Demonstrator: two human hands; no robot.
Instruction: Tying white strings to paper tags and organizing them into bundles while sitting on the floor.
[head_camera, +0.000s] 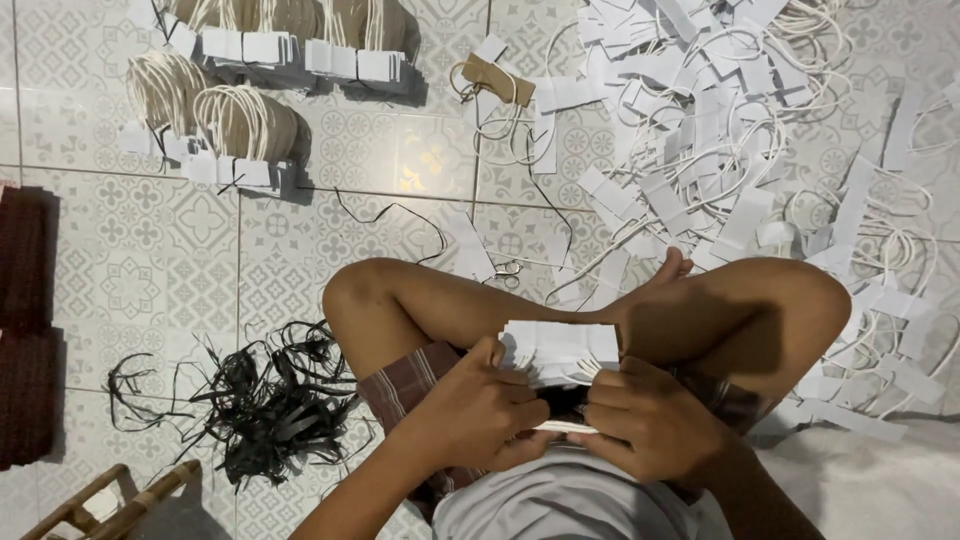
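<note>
Floor (150, 270) of pale grey tiles with a faint ornamental pattern is filling the whole view; darker grout lines are crossing it in a grid. A bright patch of light is reflecting off one tile (430, 160), well above the floor's centre. Soft shadows are falling toward the right of objects. A dark red woven mat (25, 330) is lying along the floor's left edge. A corner of a bamboo frame (110, 500) is poking in at the floor's lower left. A white cloth surface (880, 480) is covering the floor's lower right corner.
</note>
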